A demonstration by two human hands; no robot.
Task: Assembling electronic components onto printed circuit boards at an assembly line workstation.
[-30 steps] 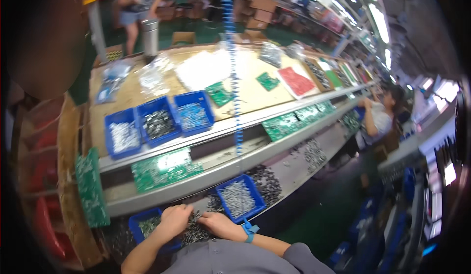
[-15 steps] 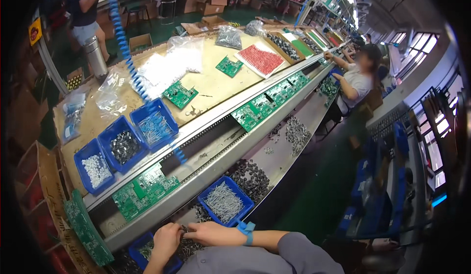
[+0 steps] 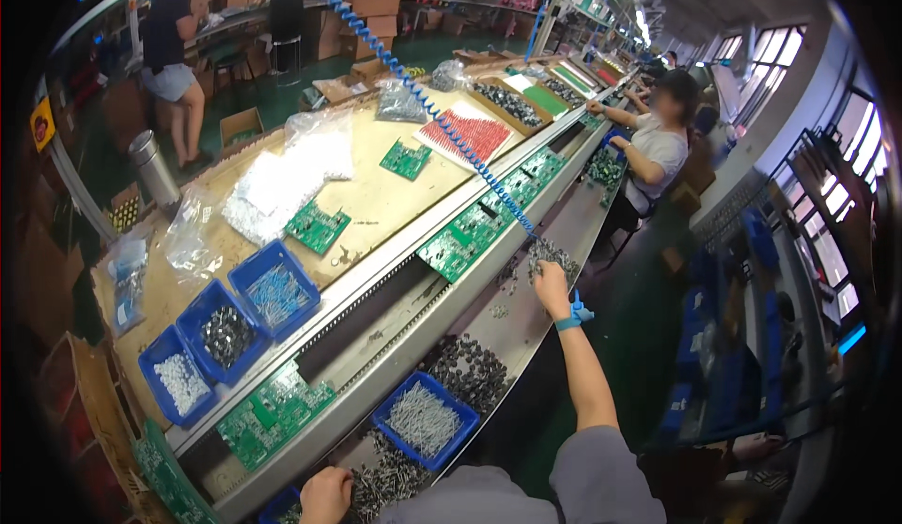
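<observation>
Here's a long work surface (image 3: 521,325) in a busy factory hall, and the blue tray (image 3: 455,449) of thin metal parts is our landmark. Nearest, left of the tray, the left hand (image 3: 327,496) has fingers curled; I can't tell whether they grip anything. It hides much of a blue bin (image 3: 279,507), also cut off by the lower edge. Loose leaded parts (image 3: 387,477) lie between that hand and the tray, probably kept there for easy reach. Just past the tray, a dark heap (image 3: 470,371). Farther along, the right hand (image 3: 552,285) dips, fingers bent, at a grey heap (image 3: 567,259); its fingertips are too unclear to show a grip. Across from the tray, a green board (image 3: 272,418) sits on the track, and beyond it three bins (image 3: 247,360), presumably separating kinds.
</observation>
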